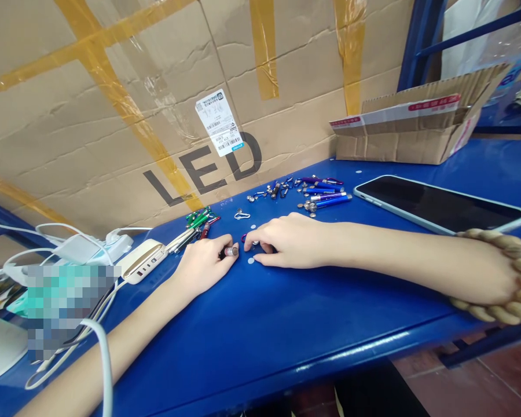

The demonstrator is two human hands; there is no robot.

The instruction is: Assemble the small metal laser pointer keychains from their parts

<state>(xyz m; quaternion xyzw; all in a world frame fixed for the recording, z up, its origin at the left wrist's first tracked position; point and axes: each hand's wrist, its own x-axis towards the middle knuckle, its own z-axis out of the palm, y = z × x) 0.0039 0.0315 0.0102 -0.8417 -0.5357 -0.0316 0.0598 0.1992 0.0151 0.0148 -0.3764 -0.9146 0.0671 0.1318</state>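
Observation:
My left hand [206, 260] rests on the blue table [286, 324], fingers curled round a small dark torch body with a silver end [230, 251]. My right hand [286, 240] lies just to its right, fingers bent down and pinching something small I cannot make out beside a purple clip [244, 237]. Small round button cells [250, 260] lie on the table by the fingertips. Green and red mini torches [198, 221] sit behind my left hand. Blue and purple mini torches [327, 194] with loose metal parts [271, 191] lie farther back.
A large taped cardboard box marked LED [156, 104] stands along the back. A phone [438, 202] lies face up at the right, an open carton [412, 127] behind it. A white power bank [143, 260], chargers and cables [82, 246] crowd the left.

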